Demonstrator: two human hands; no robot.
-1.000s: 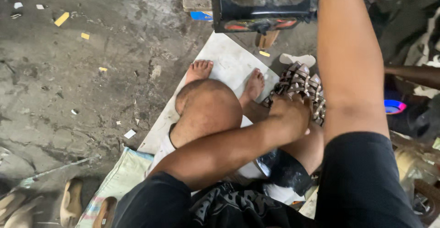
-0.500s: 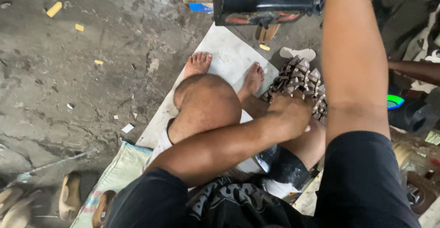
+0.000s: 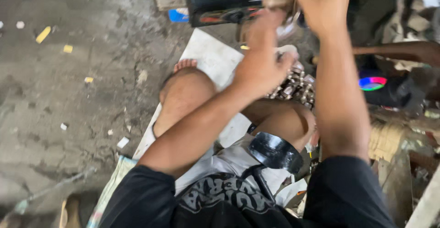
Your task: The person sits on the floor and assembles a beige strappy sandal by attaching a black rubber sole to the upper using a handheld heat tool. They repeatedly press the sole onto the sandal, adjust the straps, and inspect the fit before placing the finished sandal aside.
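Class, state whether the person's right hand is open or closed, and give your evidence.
Closed: the right hand has its fingers curled around a small blurred object, too blurred to identify.

Layout relative to the white board (image 3: 208, 56) on the floor. The person sits at its near end, one bare foot (image 3: 184, 64) resting on it and the bent knee (image 3: 183, 90) above it. A pile of small metal parts (image 3: 295, 87) lies just right of the board. The left hand (image 3: 261, 63) is raised over the board's right edge, above that pile; the right hand (image 3: 323, 3) is higher, farther right. A dark boxy appliance (image 3: 220, 1) stands beyond the far end. Scattered scraps (image 3: 43, 34) lie well left. Another person's arm (image 3: 394, 51) reaches in far right.
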